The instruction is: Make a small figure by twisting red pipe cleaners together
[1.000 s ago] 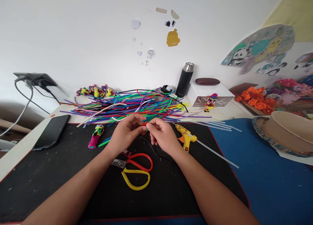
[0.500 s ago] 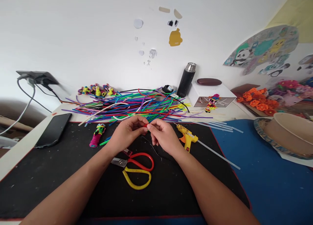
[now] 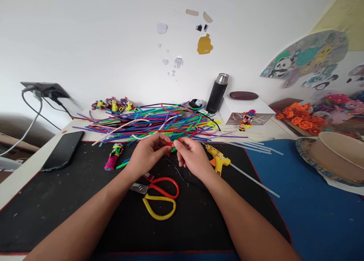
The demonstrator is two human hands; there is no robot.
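Between my fingertips is a short bent red pipe cleaner (image 3: pixel 169 152), mostly covered by the fingers. My left hand (image 3: pixel 150 152) pinches it from the left, and my right hand (image 3: pixel 192 155) pinches it from the right, with the fingertips almost touching. Below them on the black mat lie scissors (image 3: pixel 160 198) with one red and one yellow handle. A yellow glue gun (image 3: pixel 218 158) with a clear glue stick in its back rests just right of my right hand. To the left lies a small pink, green and yellow figure (image 3: pixel 113 157) made of pipe cleaners.
A wide heap of coloured pipe cleaners (image 3: pixel 153 121) spreads behind my hands. Further back stand a black thermos (image 3: pixel 217 93) and a white box (image 3: pixel 250 105). A phone (image 3: pixel 63 151) lies at left; loose glue sticks (image 3: pixel 253 146) and a round hat-like thing (image 3: pixel 335 158) are at right.
More of the red pipe cleaner shows between my fingertips, with an end now hanging below the left fingers. My right fingers have shifted slightly. Everything on the table stays put.
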